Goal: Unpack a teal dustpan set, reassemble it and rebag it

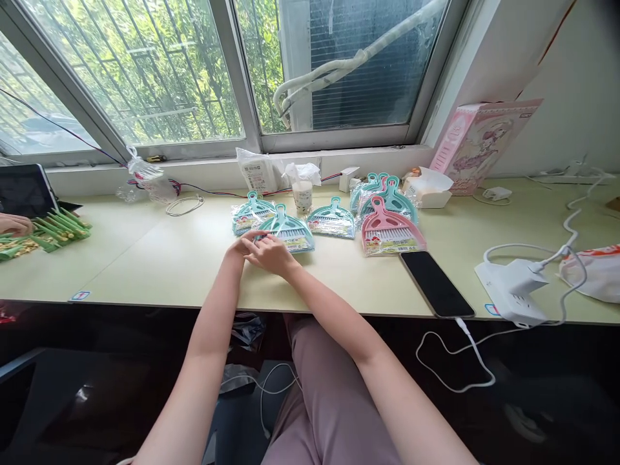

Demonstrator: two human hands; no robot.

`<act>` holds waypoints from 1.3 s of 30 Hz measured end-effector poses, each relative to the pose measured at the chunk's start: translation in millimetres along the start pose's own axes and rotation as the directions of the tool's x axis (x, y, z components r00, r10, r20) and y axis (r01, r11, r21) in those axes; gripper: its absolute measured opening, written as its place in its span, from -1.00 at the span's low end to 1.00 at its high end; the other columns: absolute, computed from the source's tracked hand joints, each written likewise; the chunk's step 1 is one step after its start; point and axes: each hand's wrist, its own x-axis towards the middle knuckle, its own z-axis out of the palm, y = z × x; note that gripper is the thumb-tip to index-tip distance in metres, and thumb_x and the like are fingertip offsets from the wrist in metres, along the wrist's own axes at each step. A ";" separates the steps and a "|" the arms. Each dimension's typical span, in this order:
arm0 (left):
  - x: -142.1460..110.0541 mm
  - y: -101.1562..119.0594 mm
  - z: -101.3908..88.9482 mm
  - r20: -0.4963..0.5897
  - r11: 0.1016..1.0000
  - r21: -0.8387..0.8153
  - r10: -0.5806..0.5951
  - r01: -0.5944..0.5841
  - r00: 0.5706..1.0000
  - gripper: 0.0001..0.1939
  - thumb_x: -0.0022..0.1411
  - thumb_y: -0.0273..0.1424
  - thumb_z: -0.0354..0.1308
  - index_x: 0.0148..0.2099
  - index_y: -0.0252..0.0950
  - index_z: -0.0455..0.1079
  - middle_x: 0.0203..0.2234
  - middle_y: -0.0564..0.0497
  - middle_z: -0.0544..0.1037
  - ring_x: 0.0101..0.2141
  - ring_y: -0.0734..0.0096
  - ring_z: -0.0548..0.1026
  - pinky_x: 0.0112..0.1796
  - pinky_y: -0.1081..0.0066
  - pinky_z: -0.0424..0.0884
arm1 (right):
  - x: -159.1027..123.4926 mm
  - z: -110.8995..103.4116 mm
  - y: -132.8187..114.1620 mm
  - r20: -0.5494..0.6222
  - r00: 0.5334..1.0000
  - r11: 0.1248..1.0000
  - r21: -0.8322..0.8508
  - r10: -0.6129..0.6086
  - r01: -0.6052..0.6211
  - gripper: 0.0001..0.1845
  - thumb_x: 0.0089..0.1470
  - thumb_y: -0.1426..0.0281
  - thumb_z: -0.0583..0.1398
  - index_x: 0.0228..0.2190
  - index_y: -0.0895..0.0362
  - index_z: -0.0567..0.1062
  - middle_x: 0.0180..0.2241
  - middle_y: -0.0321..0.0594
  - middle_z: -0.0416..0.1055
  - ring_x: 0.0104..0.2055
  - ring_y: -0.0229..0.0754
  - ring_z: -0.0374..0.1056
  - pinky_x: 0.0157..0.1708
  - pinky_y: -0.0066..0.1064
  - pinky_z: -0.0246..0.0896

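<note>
Both of my hands meet at the near edge of a teal mini dustpan-and-brush set in clear wrap [287,232] lying on the pale green table [159,258]. My left hand [241,246] pinches the packet's near left corner. My right hand [269,253] lies beside it with fingers curled on the packet's edge. Behind it lie another teal set [250,212], a third teal set [333,219] and a pink set [390,234] in front of a stack of teal sets [385,192].
A black phone [436,284] on a white cable lies right of the sets, next to a white power strip [511,287]. A paper cup [302,194], a pink box [479,142] and a white bag [598,271] stand around. Another person's hand [14,224] rests by green items [53,231] at far left.
</note>
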 end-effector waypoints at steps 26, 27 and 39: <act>15.4 -2.0 -19.3 -0.045 0.761 -0.648 -0.102 0.048 0.994 -0.62 0.41 -0.32 0.09 0.14 -0.46 0.44 -0.13 -0.28 0.65 0.00 -0.06 0.60 0.02 -0.03 0.53 | -5.3 -0.6 44.5 0.004 0.998 0.984 -0.166 0.062 -0.060 -0.62 0.34 0.61 0.01 -0.24 0.15 0.61 -0.17 -0.09 0.55 -0.06 -0.05 0.33 0.05 -0.20 -0.04; 15.7 -2.3 -21.2 -0.075 0.757 -0.653 -0.106 0.032 0.992 -0.61 0.42 -0.32 0.06 0.15 -0.45 0.44 -0.14 -0.27 0.65 -0.01 -0.04 0.60 0.03 -0.02 0.52 | -5.6 0.1 44.7 0.006 0.997 0.984 -0.161 0.079 -0.077 -0.61 0.33 0.62 0.00 -0.22 0.15 0.61 -0.17 -0.09 0.56 -0.06 -0.05 0.34 0.06 -0.19 -0.03; 12.7 -0.4 -5.7 -0.081 0.796 -0.605 -0.037 -0.020 0.996 -0.62 0.40 -0.29 0.09 0.15 -0.40 0.42 -0.13 -0.23 0.65 -0.05 0.03 0.62 0.07 0.02 0.51 | 4.9 19.4 61.6 0.085 0.623 0.284 0.837 0.777 -0.468 -0.82 0.30 0.33 0.18 -0.18 0.17 0.52 -0.27 -0.16 0.62 -0.34 -0.23 0.55 -0.17 -0.40 0.43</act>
